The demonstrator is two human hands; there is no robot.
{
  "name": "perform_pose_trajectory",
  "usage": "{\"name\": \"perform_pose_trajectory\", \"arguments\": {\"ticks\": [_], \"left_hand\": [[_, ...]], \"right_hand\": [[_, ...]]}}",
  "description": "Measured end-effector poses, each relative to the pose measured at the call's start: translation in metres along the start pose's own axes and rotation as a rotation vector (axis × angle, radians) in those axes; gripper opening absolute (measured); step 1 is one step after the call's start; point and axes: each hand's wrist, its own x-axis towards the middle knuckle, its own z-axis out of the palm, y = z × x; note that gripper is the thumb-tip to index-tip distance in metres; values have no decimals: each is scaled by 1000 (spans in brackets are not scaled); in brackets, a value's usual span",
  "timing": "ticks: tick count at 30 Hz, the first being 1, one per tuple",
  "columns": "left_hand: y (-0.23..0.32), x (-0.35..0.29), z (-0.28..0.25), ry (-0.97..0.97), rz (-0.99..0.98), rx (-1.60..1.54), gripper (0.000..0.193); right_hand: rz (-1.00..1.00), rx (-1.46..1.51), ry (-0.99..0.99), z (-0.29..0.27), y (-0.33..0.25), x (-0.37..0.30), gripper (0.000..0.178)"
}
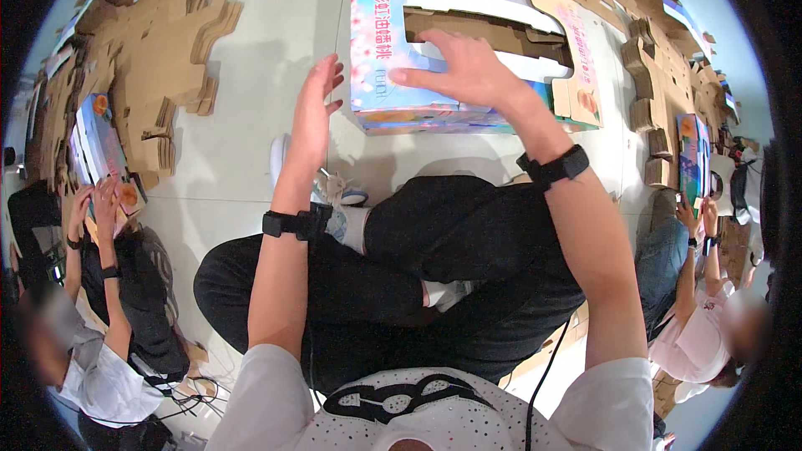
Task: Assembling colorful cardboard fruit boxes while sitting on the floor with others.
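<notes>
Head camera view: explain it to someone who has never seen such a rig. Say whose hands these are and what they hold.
There is no robot here. A person seated on the floor wears a camera on their head, looking down; its fisheye lens bends straight edges. The bare hands are the wearer's own, with black bands on both wrists. On the pale tiled floor stands a printed blue-and-pink carton with openings in its top. The left hand is empty, open beside it. The right hand spreads over it, gripping nothing visible; contact is unclear. Flattened cardboard lies around, and co-workers handle other cartons at both sides.
</notes>
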Motion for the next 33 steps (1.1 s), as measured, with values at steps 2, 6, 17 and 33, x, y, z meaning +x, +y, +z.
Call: {"name": "perform_pose_trajectory", "arguments": {"ticks": [2,6,17,33], "left_hand": [[22,-5,11,65,39,-103,70],[33,-4,16,123,71,-247,66],[-2,13,-7,271,187,-217,54],[10,-4,6,175,9,-44,79]], "right_hand": [[3,127,8,9,1,3,87],[-32,144,96,24,-22,7,86],[-43,-205,-269,-27,-6,-24,103],[59,-62,-167,-66,27,-33,113]]}}
